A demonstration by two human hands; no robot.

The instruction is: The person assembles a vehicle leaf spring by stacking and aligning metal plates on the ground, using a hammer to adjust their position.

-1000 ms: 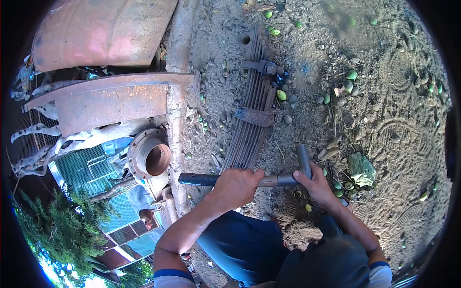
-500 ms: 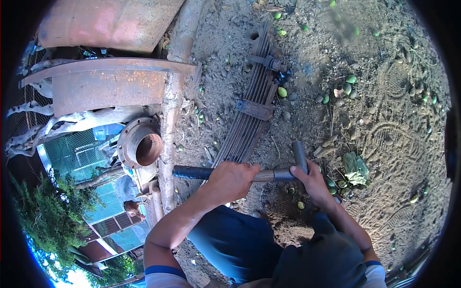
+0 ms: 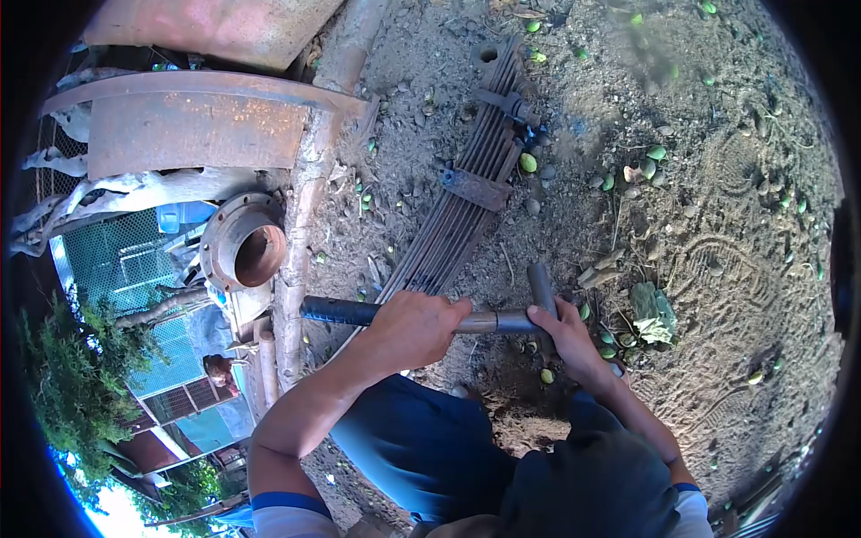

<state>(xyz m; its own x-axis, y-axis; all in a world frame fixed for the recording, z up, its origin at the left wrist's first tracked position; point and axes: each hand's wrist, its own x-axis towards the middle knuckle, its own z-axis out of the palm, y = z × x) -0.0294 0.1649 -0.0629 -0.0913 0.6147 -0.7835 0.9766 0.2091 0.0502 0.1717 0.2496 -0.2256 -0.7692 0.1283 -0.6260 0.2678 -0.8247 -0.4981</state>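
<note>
Both hands hold a T-shaped metal pipe [image 3: 480, 322] that lies level across my lap area. My left hand [image 3: 420, 325] is closed round its shaft, beside the black textured sleeve that covers the left end. At the other end, my right hand [image 3: 571, 339] grips the short crosspiece where it joins the shaft, with the thumb on the joint. The crosspiece's upper end sticks out past the fingers. Beyond the pipe, a rusty leaf spring stack [image 3: 462, 202] with clamps rests on the dirt.
Left of the leaf springs stands a rusty flanged pipe [image 3: 215, 251], beside a long pole [image 3: 300, 206] on the ground. Rusty sheet metal [image 3: 188, 130] lies farther up. Green fruits [image 3: 527, 162] and a crumpled leaf [image 3: 652, 314] are scattered on the dirt.
The view has shifted slightly, so the pipe and both hands appear a little farther left. The grip of both hands looks the same.
</note>
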